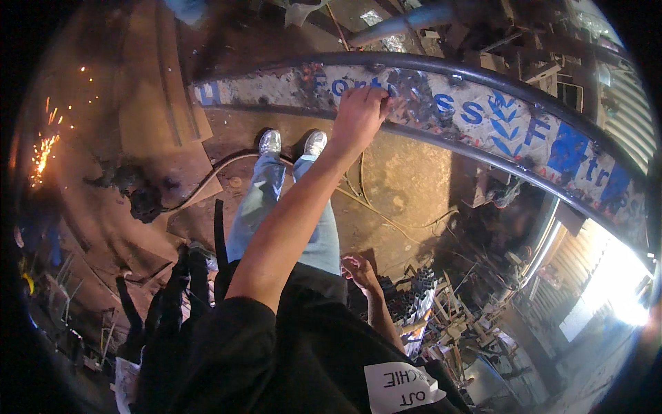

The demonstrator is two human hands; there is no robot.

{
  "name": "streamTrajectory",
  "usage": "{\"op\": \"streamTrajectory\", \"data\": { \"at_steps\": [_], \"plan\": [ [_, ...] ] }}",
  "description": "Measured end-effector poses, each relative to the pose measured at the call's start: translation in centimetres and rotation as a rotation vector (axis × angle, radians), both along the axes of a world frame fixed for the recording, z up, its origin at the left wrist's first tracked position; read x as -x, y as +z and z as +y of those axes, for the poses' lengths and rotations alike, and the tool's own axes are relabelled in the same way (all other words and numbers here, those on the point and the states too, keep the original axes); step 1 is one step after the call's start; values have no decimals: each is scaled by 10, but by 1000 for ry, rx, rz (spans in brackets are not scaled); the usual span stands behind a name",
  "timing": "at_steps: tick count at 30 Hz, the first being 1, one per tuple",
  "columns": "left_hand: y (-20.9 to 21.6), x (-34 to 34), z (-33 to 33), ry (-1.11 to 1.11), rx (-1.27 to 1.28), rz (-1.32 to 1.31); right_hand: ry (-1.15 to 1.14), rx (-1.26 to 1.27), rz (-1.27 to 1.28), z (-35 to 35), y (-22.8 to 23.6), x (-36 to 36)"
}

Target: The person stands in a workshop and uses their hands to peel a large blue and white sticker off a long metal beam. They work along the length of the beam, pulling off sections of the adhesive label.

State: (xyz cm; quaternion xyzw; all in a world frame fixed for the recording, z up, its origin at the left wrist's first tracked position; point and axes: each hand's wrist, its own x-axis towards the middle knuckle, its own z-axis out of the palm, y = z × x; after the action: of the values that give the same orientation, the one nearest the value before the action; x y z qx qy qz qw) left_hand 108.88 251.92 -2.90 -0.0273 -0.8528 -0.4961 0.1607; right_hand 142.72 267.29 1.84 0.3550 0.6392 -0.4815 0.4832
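Observation:
My left hand (362, 114) reaches forward, its fingers curled and closed over a long narrow work surface (455, 103). That surface is covered with a scuffed white-and-blue printed sheet and runs between dark metal tubes along its long edges. Whatever the left fingers hold, if anything, is hidden under them. Down by my right hip hangs my right hand (360, 270), apart from the work surface, with its fingers loosely bent, spaced apart and nothing visible in them.
Orange sparks (43, 157) fly at the far left. A hose (227, 162) crosses the brown floor by my shoes (270, 141), and thin cables (386, 217) trail to the right. Stacked metal tubes (420, 286) and scrap pieces (462, 314) lie behind my right hand. Bright light enters at right.

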Motion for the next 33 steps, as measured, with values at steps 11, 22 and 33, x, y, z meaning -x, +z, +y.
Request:
{"op": "streamTrajectory", "data": {
  "at_steps": [11,22,33],
  "plan": [
    [3,-15,9,168,-435,-288,14,14,-16,-2,-7,-28],
    [14,-2,4,143,-59,-71,-59,26,-16,-1,-13,-30],
    [12,3,10,148,212,-186,-23,88,53,0,-11,-22]
  ]
}}
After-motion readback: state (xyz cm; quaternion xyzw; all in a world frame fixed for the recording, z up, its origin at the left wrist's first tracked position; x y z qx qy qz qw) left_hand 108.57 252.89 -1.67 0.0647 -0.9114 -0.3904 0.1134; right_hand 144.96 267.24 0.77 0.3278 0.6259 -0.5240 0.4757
